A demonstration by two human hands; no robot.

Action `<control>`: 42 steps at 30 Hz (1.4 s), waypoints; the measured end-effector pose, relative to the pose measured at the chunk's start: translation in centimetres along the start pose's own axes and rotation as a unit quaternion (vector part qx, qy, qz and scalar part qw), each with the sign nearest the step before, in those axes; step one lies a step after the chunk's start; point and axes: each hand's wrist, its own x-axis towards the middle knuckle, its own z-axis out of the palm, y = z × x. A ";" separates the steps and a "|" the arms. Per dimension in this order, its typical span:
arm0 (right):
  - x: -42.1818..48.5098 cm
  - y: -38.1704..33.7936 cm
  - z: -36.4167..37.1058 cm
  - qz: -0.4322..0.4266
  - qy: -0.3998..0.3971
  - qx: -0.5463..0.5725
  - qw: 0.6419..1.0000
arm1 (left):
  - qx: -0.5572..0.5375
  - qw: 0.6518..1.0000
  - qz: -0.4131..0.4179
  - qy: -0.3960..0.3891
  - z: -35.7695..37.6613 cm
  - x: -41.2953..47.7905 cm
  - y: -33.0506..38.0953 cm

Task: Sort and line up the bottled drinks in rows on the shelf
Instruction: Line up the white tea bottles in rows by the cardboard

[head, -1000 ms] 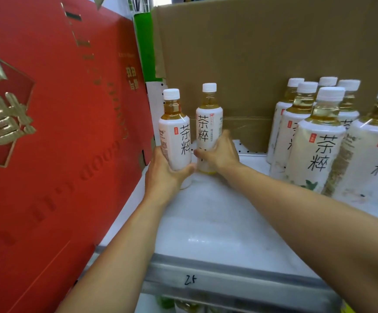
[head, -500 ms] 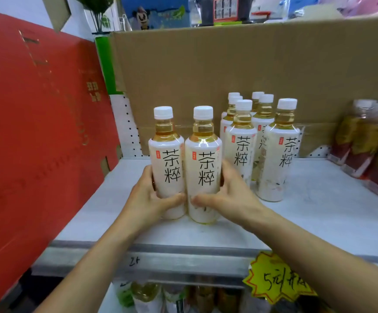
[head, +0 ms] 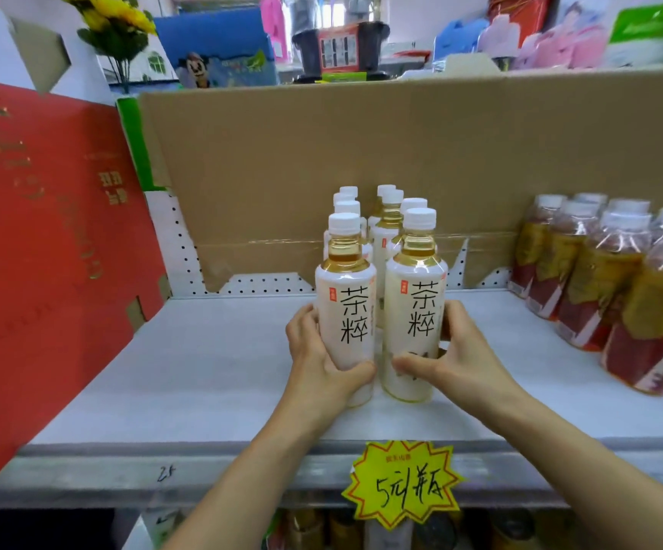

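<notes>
Left hand (head: 314, 363): fingers curled round left front tea bottle (head: 345, 307). Right hand (head: 464, 359): grips right front tea bottle (head: 417, 307). Both upright mid-shelf (head: 203, 371), heading two rows behind (head: 392, 198). Tea rows look nearly done; red-labelled bottles (head: 599, 279) at right look bunched, likely left to line up.

A cardboard sheet (head: 361, 160) lines the back edge of the pale shelf (head: 163, 391), over white pegboard (head: 175, 248); a red box (head: 44, 232) stands at the left edge.
</notes>
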 end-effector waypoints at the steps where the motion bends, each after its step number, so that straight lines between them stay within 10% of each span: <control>1: 0.2 0.2 0.2 -0.004 0.012 -0.001 1.000 | -0.013 1.000 -0.010 0.004 0.1 0.3 -0.1; 19: 4.7 1.4 0.3 0.012 -0.038 0.100 0.994 | -0.109 0.979 -0.025 -0.169 0.8 7.2 -1.3; 42: 8.2 -0.9 0.0 0.076 -0.060 0.280 0.955 | -0.234 0.958 -0.121 -0.117 1.4 9.4 1.9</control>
